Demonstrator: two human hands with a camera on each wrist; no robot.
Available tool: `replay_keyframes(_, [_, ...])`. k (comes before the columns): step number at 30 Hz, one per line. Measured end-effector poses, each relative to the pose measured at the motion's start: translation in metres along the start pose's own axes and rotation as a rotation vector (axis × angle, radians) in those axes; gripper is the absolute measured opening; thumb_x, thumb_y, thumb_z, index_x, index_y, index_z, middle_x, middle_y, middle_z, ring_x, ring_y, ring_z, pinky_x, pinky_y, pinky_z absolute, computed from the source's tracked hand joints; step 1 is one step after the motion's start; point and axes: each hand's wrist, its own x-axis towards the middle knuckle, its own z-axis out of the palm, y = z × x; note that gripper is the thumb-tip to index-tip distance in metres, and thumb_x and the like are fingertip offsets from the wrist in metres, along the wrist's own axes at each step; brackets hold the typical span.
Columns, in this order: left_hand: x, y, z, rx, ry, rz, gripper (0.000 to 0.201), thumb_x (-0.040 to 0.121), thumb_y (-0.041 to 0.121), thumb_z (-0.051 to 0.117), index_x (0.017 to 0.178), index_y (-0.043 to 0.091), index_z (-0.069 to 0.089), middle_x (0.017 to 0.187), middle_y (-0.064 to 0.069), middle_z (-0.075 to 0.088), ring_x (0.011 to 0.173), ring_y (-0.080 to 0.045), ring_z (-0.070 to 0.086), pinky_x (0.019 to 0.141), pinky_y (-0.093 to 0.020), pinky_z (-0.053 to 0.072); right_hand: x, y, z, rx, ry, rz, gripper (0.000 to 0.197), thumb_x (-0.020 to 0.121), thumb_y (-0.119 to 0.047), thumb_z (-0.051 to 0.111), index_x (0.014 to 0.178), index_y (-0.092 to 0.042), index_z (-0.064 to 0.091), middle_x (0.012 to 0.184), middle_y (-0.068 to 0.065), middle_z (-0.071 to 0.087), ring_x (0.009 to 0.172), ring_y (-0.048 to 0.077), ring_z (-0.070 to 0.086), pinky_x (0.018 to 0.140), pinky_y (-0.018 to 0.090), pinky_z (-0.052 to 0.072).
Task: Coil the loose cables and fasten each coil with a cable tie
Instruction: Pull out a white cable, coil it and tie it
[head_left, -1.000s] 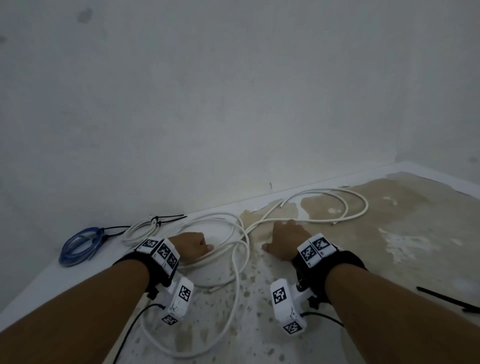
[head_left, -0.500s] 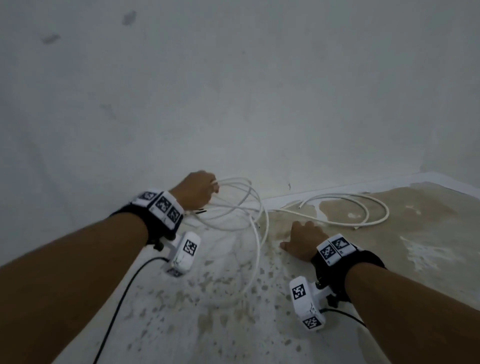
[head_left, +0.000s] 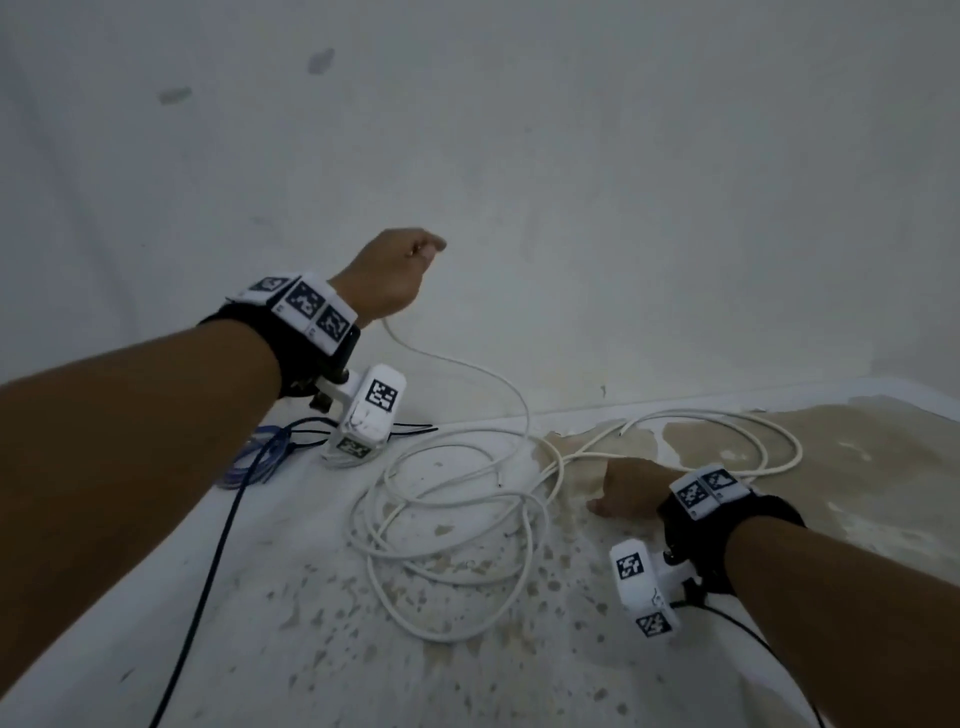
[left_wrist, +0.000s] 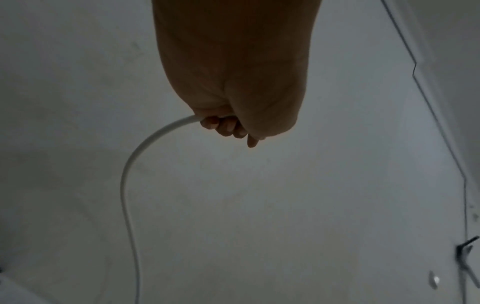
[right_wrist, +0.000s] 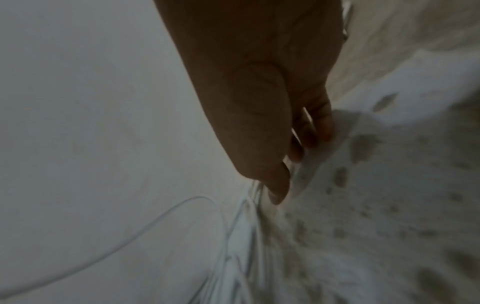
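Note:
A long white cable (head_left: 372, 546) lies in loose loops on the stained white surface between my hands. My left hand (head_left: 402, 265) is raised in front of the wall and grips one strand of this cable (left_wrist: 135, 156), which hangs from the fist down to the loops. My right hand (head_left: 623, 486) lies low on the surface at the loops' right side. Its fingers (right_wrist: 279, 185) are stretched out and press cable strands (right_wrist: 231, 230) down. More of the cable arcs away to the far right (head_left: 779, 441).
A blue cable coil (head_left: 244, 462) bound with a black tie lies at the left by the wall, partly behind my left arm. Loose black cable ties (head_left: 410, 429) lie beside it. The grey wall (head_left: 519, 156) stands close behind. Brown stains (head_left: 857, 467) cover the surface at the right.
My left hand has risen from the surface to well above it. The bundle of loops it lifted has dropped back, leaving one strand in its grip. My right hand stayed down.

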Motion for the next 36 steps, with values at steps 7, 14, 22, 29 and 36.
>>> replay_keyframes(7, [-0.005,0.042,-0.033,-0.477,0.064,-0.068,0.026,0.106,0.017,0.035,0.120,0.009,0.054,0.070,0.001,0.045,0.051,-0.006,0.037,0.048,-0.018,0.032,-0.003,-0.056,-0.036,0.766,0.238,-0.046,0.068,0.084,-0.036,0.074,0.134,-0.010,0.036,0.115,0.015,0.056,0.090,0.028,0.065,0.068,0.038,0.058])
replay_keyframes(14, [-0.035,0.047,-0.066,-0.839,0.127,-0.102,0.026,0.107,0.018,0.030,0.109,0.011,0.055,0.052,0.007,0.035,0.043,-0.008,0.025,0.043,-0.021,0.021,0.003,-0.110,-0.017,0.817,0.175,-0.066,0.020,0.095,-0.024,0.063,0.101,-0.006,0.056,0.081,0.010,0.058,0.069,0.022,0.059,0.054,0.031,0.054])
replay_keyframes(22, [-0.069,-0.028,-0.074,-0.184,-0.003,-0.156,0.023,0.103,0.017,0.041,0.106,0.012,0.063,0.065,-0.001,0.053,0.054,-0.011,0.044,0.052,-0.024,0.036,0.015,-0.089,-0.065,0.843,0.830,-0.021,0.044,0.088,-0.038,0.047,0.068,0.000,0.059,0.074,0.019,0.067,0.077,0.038,0.066,0.072,0.041,0.052])
replay_keyframes(29, [-0.088,-0.040,-0.017,-0.160,-0.099,-0.206,0.018,0.100,0.021,0.050,0.100,0.014,0.067,0.067,0.001,0.056,0.054,-0.009,0.048,0.051,-0.022,0.036,-0.009,-0.070,-0.122,0.746,1.370,-0.103,0.029,0.089,-0.028,0.058,0.095,-0.001,0.068,0.103,0.025,0.061,0.091,0.039,0.058,0.078,0.034,0.038])
replay_keyframes(36, [-0.105,-0.042,0.045,-0.550,-0.169,-0.442,0.022,0.103,0.012,0.038,0.107,0.006,0.059,0.067,-0.005,0.049,0.045,-0.011,0.040,0.040,-0.018,0.031,-0.022,-0.021,-0.105,0.602,1.139,0.115,0.025,0.092,-0.019,0.054,0.102,0.001,0.066,0.114,0.023,0.059,0.098,0.039,0.059,0.080,0.034,0.043])
